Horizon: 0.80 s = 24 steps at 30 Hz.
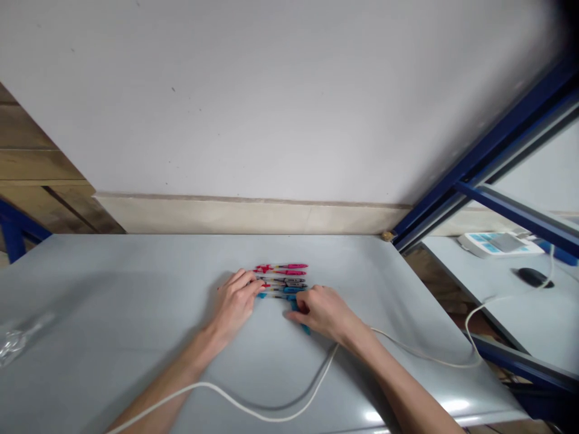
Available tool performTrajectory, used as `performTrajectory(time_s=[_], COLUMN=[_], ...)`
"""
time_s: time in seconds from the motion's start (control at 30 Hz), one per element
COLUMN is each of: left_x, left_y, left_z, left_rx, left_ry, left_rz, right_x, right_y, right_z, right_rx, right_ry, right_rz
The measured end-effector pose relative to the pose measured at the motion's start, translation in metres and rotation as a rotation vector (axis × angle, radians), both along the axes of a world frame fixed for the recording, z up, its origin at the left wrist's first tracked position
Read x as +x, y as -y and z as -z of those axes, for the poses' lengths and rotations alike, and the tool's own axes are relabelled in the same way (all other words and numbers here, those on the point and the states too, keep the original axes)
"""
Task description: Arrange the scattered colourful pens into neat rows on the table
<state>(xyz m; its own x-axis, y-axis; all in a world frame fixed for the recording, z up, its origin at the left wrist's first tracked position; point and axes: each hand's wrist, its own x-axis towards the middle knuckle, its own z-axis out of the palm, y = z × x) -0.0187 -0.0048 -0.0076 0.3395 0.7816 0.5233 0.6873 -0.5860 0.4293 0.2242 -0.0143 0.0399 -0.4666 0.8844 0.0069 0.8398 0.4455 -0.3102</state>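
Observation:
Several pens lie in a stacked row, side by side, on the grey table (136, 289). Two pink pens (296, 273) are at the back, dark grey pens (295, 281) come after them, and blue pens (289, 290) are nearest me. My left hand (239, 295) rests over the left ends of the row, fingers bent onto the pens; what its fingertips grip, if anything, is hidden. At the right ends, my right hand (319, 307) is curled by the blue pens, thumb and fingers around a blue piece (306, 330) that slants out below them.
A white cable (266, 418) crosses the front of the table and runs to the right. Clear crumpled plastic (13, 343) lies far left. Beyond the blue frame (497, 144) are a white device (497, 244) and a black mouse (535, 277). A wall stands behind.

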Motion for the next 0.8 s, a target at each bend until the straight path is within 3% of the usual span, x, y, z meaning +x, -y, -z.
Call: performTrajectory(time_s=[0.17, 0.4, 0.8], left_x=[0.001, 0.002, 0.002], left_y=[0.001, 0.002, 0.002], left_z=[-0.001, -0.003, -0.002], left_rx=[-0.006, 0.015, 0.030], left_ry=[0.007, 0.001, 0.009], left_rz=[0.009, 0.031, 0.046], right_x=[-0.003, -0.003, -0.002], right_y=[0.004, -0.006, -0.010], right_z=[-0.004, 0.000, 0.005], right_rx=[0.076, 0.316, 0.373], right_ry=[-0.046, -0.059, 0.028], right_rz=[-0.124, -0.134, -0.162])
